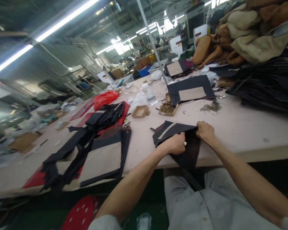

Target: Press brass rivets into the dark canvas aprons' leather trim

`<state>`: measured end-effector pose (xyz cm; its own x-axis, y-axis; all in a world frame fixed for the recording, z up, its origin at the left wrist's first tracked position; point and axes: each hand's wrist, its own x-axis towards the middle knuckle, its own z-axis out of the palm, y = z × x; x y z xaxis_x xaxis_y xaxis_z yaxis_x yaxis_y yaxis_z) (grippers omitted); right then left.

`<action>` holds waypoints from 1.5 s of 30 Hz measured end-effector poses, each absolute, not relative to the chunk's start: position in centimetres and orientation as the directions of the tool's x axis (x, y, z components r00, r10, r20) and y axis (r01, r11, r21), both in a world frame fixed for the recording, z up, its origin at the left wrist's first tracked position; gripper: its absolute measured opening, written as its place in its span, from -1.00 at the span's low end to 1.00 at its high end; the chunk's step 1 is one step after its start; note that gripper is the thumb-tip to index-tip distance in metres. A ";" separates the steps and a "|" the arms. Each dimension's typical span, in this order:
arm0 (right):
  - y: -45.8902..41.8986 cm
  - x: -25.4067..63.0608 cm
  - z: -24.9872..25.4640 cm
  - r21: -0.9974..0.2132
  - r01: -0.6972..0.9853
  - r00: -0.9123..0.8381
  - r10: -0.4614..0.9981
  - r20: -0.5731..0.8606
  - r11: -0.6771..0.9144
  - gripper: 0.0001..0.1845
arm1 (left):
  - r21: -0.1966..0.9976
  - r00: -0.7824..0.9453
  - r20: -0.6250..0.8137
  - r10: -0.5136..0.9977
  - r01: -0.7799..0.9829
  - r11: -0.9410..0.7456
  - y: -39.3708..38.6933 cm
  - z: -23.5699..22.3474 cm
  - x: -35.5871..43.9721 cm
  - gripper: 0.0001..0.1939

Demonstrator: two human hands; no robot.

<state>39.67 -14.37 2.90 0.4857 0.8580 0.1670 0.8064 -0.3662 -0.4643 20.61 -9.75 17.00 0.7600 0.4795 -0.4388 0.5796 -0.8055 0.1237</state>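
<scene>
The left hand [174, 144] is curled closed on the near side of the dark fabric [177, 128], the bare left forearm [140, 172] slanting off to its near left; the right hand [205, 131] pinches its right corner, the bare right forearm [241, 171] stretching to its near right

Boxes [137, 116] on table [242, 127], behind fabric piece [171, 132]

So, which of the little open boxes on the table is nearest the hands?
The front box of brassy bits; the box of pale bits sits farther left, the partly hidden box farther back.
</scene>
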 end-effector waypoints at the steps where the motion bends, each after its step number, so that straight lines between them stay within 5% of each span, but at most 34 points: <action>1: -15.2 38.7 2.5 -0.466 0.801 0.510 0.835 0.205 -0.375 -0.78 | 0.131 0.752 -0.418 0.510 0.605 -0.785 -9.4 16.7 20.8 -0.27; 5: -17.4 35.7 0.4 -0.548 0.827 0.388 0.834 0.391 -0.127 -0.82 | 0.187 0.749 -0.394 0.533 0.633 -0.751 -8.5 15.9 21.2 -0.08; 8: -16.8 35.6 -0.7 -0.615 0.787 0.218 0.913 0.346 0.045 -0.61 | 0.165 0.727 -0.418 0.544 0.650 -0.742 -8.2 15.7 21.7 -0.12; 12: -15.2 36.9 -1.4 -0.632 0.775 0.131 0.975 0.180 0.012 -0.34 | -0.009 0.652 -0.366 0.664 0.711 -0.703 -7.4 14.4 22.3 -0.05; 17: -14.5 36.8 -1.3 -0.620 0.784 0.112 0.983 0.144 0.001 -0.31 | -0.164 0.607 -0.242 0.757 0.743 -0.648 -6.3 11.5 22.4 0.27; 19: -14.3 36.7 -1.2 -0.618 0.786 0.103 0.985 0.137 0.004 -0.32 | -0.139 0.638 -0.185 0.747 0.736 -0.663 -6.0 10.9 22.2 0.17; 21: -14.1 36.9 -1.1 -0.618 0.786 0.098 0.986 0.131 0.004 -0.30 | -0.082 0.733 -0.109 0.671 0.666 -0.741 -5.7 10.7 21.9 -0.15; 24: -13.7 37.5 -1.1 -0.621 0.784 0.092 0.990 0.108 -0.006 -0.31 | 0.016 0.909 -0.092 0.406 0.409 -0.913 -5.5 10.3 21.7 -0.69; 26: -13.4 37.9 -1.0 -0.622 0.783 0.094 0.992 0.084 -0.021 -0.40 | 0.083 0.956 -0.151 0.251 0.266 -0.960 -5.4 9.9 21.7 -0.82; 29: -13.1 38.1 -1.1 -0.652 0.757 0.105 0.993 0.060 -0.041 -0.47 | 0.120 0.961 -0.193 0.199 0.224 -0.967 -5.0 9.2 21.8 -0.80; 35: -13.3 37.7 -1.9 -0.819 0.568 0.147 0.989 0.011 -0.075 -0.48 | 0.021 0.780 -0.437 0.448 0.507 -0.862 -3.2 9.0 21.0 -0.81; 41: -13.5 37.4 -2.4 -0.827 0.556 0.201 0.979 0.035 -0.084 -0.54 | 0.192 0.818 -0.169 0.550 0.575 -0.796 -2.8 6.6 19.6 -0.45; 45: -13.6 37.5 -2.2 -0.829 0.558 0.185 0.980 0.078 -0.039 -0.57 | 0.280 0.819 -0.215 0.532 0.574 -0.770 -3.4 5.2 20.5 -0.53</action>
